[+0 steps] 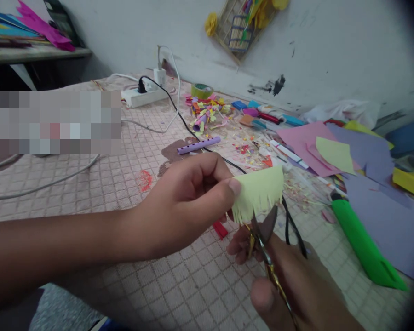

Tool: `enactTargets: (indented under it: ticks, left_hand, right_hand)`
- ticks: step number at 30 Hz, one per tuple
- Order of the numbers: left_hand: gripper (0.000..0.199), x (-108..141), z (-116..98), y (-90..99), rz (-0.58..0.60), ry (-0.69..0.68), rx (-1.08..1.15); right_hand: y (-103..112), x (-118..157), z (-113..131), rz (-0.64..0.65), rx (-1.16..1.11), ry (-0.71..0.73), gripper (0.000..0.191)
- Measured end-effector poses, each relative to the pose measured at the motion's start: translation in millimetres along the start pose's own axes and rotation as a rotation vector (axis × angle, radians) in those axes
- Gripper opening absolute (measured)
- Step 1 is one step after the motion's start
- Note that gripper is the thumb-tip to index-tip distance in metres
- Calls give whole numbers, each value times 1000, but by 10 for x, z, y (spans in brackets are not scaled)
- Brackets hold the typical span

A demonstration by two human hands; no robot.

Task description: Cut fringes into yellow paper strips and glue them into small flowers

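A pale green paper strip (pixel 262 188) has a fringe of narrow cuts along its lower edge. My left hand (pixel 196 197) pinches its left end between thumb and fingers. Below the strip, my right hand (pixel 286 276) holds a pair of scissors (pixel 267 255) with gold-coloured handles. The blades are apart and point up at the fringed edge; whether they touch the paper is hard to tell. A small red piece (pixel 220 229) lies under my left hand.
A green cutter (pixel 365 243) and purple paper (pixel 386 216) lie at the right. Behind my hands are a purple dotted roll (pixel 199 145), paper scraps (pixel 207 112), tape (pixel 202 90), and a white power strip (pixel 145 96). Black and white cables cross the checked cloth (pixel 172 289).
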State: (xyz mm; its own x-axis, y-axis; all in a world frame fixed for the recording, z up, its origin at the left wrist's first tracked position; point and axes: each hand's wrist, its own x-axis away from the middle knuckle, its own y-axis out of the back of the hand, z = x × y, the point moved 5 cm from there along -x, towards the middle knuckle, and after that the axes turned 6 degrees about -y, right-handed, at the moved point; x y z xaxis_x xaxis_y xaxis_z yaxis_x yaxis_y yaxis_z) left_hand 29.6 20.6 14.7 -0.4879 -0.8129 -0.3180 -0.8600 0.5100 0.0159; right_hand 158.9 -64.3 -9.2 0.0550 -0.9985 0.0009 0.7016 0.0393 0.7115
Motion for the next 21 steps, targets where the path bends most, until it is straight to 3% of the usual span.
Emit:
enactTargets:
  ticks: [14,21]
  left_hand:
    - [16,13,51,-88,70,-26,49]
    - [16,11,49,-83,98,-15,23]
  right_hand:
    - [15,15,-5,-28,14,1,58]
    - [21,2,23,-52,17,130,47]
